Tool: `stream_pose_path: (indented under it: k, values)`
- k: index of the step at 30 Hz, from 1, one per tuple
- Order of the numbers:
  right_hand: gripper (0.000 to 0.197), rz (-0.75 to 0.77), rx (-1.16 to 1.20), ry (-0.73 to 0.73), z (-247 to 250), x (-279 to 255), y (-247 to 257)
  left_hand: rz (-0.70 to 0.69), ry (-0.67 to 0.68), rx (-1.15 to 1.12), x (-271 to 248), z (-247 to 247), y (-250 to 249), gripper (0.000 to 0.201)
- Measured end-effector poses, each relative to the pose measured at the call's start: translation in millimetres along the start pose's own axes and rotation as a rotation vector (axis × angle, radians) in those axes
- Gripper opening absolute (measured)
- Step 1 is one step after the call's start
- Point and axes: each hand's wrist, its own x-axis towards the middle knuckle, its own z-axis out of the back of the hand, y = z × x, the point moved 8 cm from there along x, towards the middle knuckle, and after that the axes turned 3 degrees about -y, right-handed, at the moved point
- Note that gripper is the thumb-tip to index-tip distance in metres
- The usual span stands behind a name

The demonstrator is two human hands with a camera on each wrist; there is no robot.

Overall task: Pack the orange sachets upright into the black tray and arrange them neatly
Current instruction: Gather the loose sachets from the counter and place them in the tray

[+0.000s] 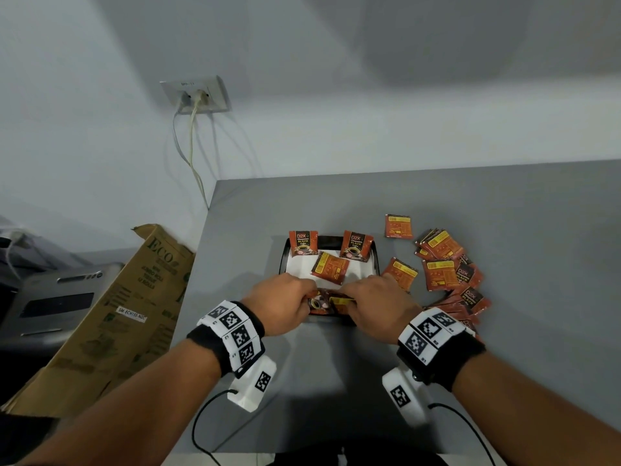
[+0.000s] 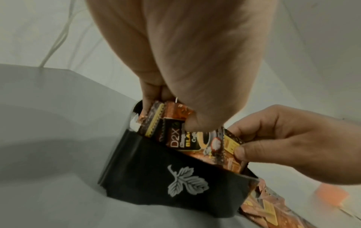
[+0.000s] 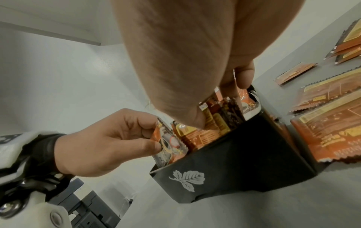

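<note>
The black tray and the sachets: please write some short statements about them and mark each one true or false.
1. Both hands, the left hand and the right hand, hold sachets at the near end of the black tray. True.
2. The loose sachets lie left of the tray. False: they lie to its right.
3. The tray shows a pale leaf mark. True.
4. The cardboard box stands on the table. False: it stands beside it, on the left.

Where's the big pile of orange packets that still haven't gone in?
In the head view, the loose pile of sachets lies on the grey table, right of the black tray and just beyond the right hand.
</note>
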Motion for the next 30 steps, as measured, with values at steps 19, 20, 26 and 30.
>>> stream_pose_path:
  k: [19, 20, 26, 30]
  values:
    - [0.025, -0.035, -0.088, -0.033, 3.3, 1.3, -9.5, 0.061, 0.03, 0.12, 6.8, -6.0, 4.2, 0.021]
    - [0.025, -0.024, -0.08, -0.03, 3.2, 0.5, -6.5, 0.062, 0.04, 0.104, 6.6, -7.5, 4.8, 0.022]
    - [0.031, -0.007, -0.071, 0.017, -6.5, 1.8, -1.1, 0.039, 0.073, 0.106, 4.5, -12.0, 4.2, 0.029]
    - [0.029, 0.007, -0.082, 0.01, -4.3, 2.2, -0.4, 0.032, 0.021, 0.114, 3.6, -6.9, 3.2, 0.029]
